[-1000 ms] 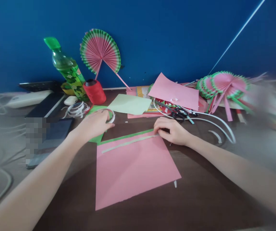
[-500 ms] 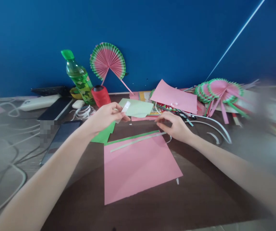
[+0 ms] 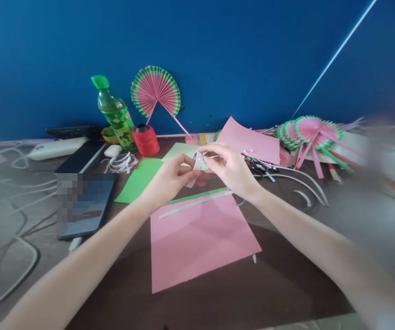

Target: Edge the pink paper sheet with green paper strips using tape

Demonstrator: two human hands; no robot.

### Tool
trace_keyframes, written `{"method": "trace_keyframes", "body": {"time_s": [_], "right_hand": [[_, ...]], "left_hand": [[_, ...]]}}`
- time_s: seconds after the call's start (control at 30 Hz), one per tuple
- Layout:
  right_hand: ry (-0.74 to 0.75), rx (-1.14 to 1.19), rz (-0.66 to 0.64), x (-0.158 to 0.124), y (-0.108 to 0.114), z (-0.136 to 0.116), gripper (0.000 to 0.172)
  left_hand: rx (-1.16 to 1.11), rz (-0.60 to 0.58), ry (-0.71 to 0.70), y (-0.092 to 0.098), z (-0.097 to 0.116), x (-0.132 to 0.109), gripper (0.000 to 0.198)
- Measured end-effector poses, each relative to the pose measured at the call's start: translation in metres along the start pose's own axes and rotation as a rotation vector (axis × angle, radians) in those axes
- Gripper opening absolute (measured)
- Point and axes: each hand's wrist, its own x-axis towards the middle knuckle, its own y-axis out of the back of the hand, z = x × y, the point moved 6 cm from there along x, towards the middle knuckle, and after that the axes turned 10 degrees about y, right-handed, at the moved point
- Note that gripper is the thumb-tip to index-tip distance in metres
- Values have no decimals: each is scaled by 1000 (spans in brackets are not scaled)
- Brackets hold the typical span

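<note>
My left hand is closed in a pinch on a small whitish strip, which looks like paper or tape. At the strip's upper end, the thumb and fingers of my right hand also grip it. Both hands hover just beyond the far edge of a pink paper sheet lying on the dark table. Along that edge runs a green paper strip, with a narrow pale strip lying across the pink just below it.
Behind the hands lie a pale green sheet and a bright green sheet. A phone, a red spool and a green bottle stand or lie left. A pleated fan leans on the wall; more fans lie right, near cables.
My right hand has moved left and up to the strip and now pinches it. My left hand has come right and slightly nearer, uncovering more of the phone and the bright green sheet.
</note>
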Motion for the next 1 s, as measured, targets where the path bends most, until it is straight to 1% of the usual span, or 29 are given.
{"method": "trace_keyframes", "body": {"time_s": [0.1,0.2,0.33,0.4,0.6,0.7,0.77,0.9,1.0], "right_hand": [[21,15,-26,-1,2,1,17],[32,19,-46,-1,3,0,13],[26,-8,-33,0,3,-2,4],[15,-6,-27,0,3,-1,3],[19,-16,-35,0,4,-2,7],[13,34,-40,-1,3,-3,6],[-2,100,-56,-1,2,-3,9],[-62,230,-73,0,0,0,28],[-86,270,-60,0,0,3,28]], "left_hand": [[-19,-41,15,-4,-3,0,20],[-43,-48,32,-6,-7,1,20],[-81,-60,75,-9,-11,2,22],[-105,-88,103,-11,-13,2,24],[-209,-174,151,-11,-18,4,22],[-242,-207,181,-12,-23,6,22],[-271,-207,197,-11,-26,7,22],[-361,-196,208,-10,-29,8,20],[-383,-182,221,-10,-29,8,17]]}}
